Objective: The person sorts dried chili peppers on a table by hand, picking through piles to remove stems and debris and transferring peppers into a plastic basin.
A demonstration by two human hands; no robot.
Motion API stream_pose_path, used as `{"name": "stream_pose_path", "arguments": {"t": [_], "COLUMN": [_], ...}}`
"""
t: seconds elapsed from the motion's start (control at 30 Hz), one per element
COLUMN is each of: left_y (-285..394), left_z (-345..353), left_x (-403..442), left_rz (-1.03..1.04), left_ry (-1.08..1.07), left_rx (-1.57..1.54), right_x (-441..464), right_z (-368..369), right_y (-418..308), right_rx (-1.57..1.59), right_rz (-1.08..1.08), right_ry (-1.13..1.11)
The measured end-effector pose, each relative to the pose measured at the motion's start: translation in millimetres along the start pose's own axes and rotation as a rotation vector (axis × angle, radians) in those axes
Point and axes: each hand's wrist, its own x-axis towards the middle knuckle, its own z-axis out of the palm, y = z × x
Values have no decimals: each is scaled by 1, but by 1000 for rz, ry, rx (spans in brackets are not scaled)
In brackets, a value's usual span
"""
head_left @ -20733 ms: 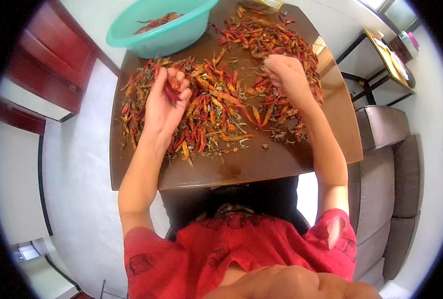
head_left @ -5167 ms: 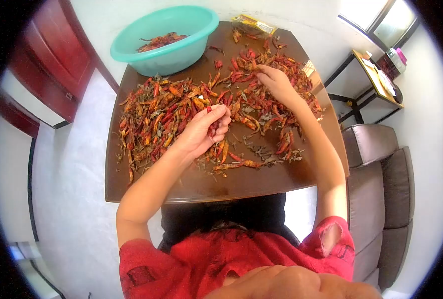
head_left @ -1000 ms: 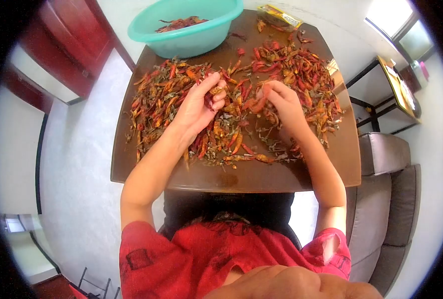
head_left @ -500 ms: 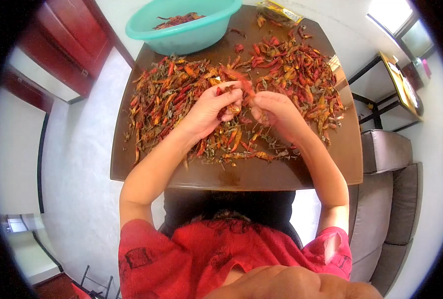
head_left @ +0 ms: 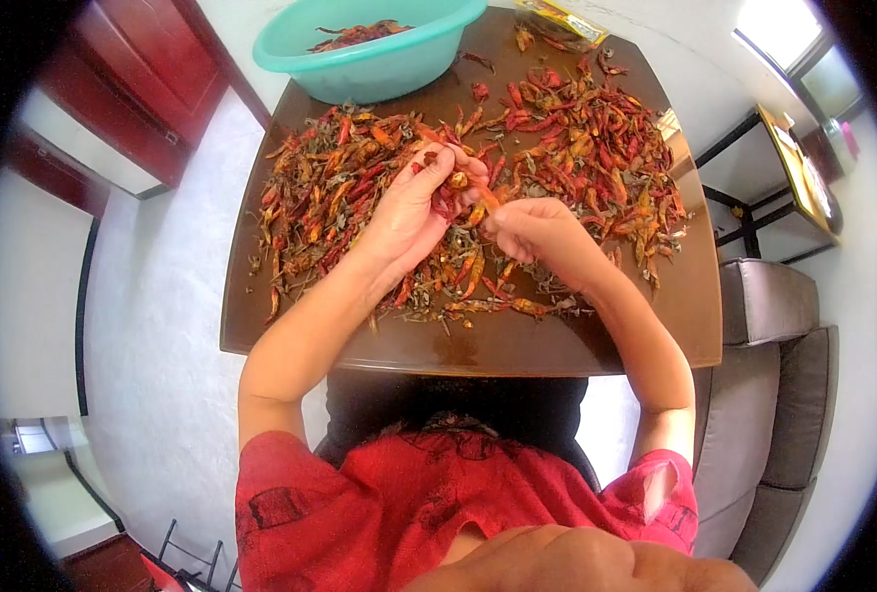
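Note:
Dried red and orange chili peppers (head_left: 596,158) lie spread over the brown table (head_left: 438,350), mixed with grey-brown stems and leaves. My left hand (head_left: 423,202) is curled around several dried chilies, some of which show between the thumb and fingers. Just to its right, my right hand (head_left: 532,232) pinches the end of an orange-red chili (head_left: 488,199) that reaches across to the left fingers. Both hands are above the middle of the heap. A turquoise basin (head_left: 379,74) at the back left of the table holds more dried chilies (head_left: 359,35).
A yellow packet (head_left: 562,20) lies at the table's back edge. To the right stand a small table (head_left: 789,163) with black legs and a grey sofa (head_left: 754,414). Dark red doors (head_left: 142,79) are at the left. Below is a black-and-red object with thin bars (head_left: 187,553).
Over the last second my right hand has come in from the right pile to meet my left hand. The chili it pinches now lies across to the left fingers.

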Motion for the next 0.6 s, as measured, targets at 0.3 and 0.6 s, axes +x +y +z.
{"name": "stream_pose_path", "arguments": {"t": [0.3,0.6], "left_y": [-2,0], "left_z": [-12,3], "left_x": [3,-8], "left_rz": [-173,-145], "left_ry": [-184,-175], "left_rx": [-256,-110], "right_x": [-7,-23], "right_z": [12,-4], "right_y": [1,-23], "right_rx": [-476,-540], "right_rz": [-309,-373], "right_ry": [11,-321]}}
